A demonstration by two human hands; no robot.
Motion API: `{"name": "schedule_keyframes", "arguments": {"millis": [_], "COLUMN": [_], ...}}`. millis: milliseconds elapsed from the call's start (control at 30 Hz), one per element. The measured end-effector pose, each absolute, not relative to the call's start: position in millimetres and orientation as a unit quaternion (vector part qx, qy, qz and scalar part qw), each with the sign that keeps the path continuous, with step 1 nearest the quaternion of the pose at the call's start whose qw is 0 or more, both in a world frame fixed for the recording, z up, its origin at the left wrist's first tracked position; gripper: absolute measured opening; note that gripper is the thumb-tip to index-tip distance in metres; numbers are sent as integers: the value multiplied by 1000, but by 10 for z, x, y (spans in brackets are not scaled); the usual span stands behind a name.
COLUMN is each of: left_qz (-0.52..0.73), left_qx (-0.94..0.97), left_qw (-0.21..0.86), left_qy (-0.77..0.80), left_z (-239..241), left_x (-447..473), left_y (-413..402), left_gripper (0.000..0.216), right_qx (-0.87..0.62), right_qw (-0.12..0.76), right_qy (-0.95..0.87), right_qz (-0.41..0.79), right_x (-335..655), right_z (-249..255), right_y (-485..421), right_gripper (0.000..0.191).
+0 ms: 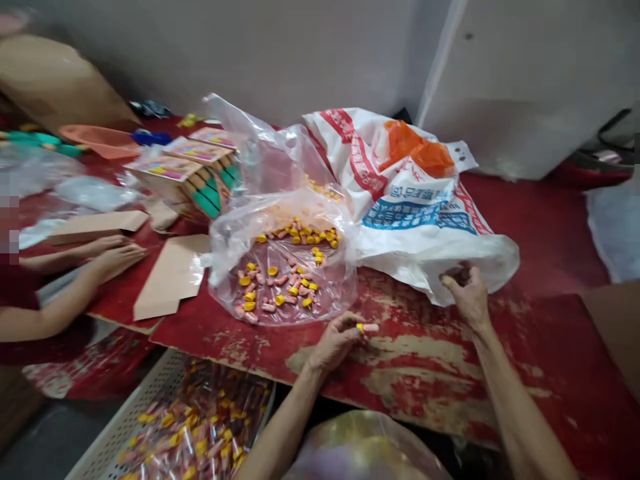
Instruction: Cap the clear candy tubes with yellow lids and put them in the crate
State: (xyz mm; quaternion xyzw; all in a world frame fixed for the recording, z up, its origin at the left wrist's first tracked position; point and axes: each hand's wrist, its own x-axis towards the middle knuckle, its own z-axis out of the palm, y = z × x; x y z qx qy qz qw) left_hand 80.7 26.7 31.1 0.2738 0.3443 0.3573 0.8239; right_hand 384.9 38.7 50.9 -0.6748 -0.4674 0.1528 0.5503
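Note:
My left hand [336, 343] is closed at the table's front, pinching a small pink piece with a yellow cap [369, 328] that points right. My right hand [467, 293] is at the mouth of a white plastic sack [400, 243] with red and blue print. Its fingers are curled at the sack's opening, and what they hold is hard to make out. Just beyond my left hand lies an open clear plastic bag [225, 233]. Loose yellow caps [273, 271] and pink pieces [269, 308] are spread inside it.
Below the table edge a white perforated crate [120, 413] holds many capped pieces. At left, another person's hands [113, 257] rest by folded cardboard [95, 227]. A flat cardboard piece [173, 277] and printed boxes [185, 167] lie on the worn red table [540, 333]. An orange bag [415, 150] lies on the sack.

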Motion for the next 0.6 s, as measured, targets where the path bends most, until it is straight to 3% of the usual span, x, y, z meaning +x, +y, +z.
{"name": "schedule_keyframes", "arguments": {"millis": [100, 200, 300, 467, 600], "left_qz": [384, 417, 437, 448, 467], "left_qx": [247, 233, 250, 294, 291], "left_qw": [821, 812, 799, 762, 752], "left_qy": [343, 336, 328, 363, 363], "left_z": [307, 347, 380, 357, 324], "left_x": [871, 977, 1059, 1061, 1030], "left_y": [242, 164, 67, -60, -116], "left_gripper": [42, 43, 39, 29, 26], "right_qx": [-662, -634, -605, -578, -565], "right_qw": [547, 477, 390, 281, 224], "right_qy": [-448, -531, -638, -739, -775], "right_qz": [249, 298, 273, 204, 171], "right_x": [3588, 3230, 3005, 2894, 2864], "right_z": [446, 440, 480, 581, 568], "right_y": [-144, -490, -651, -667, -632], "right_gripper": [48, 40, 41, 25, 29]}}
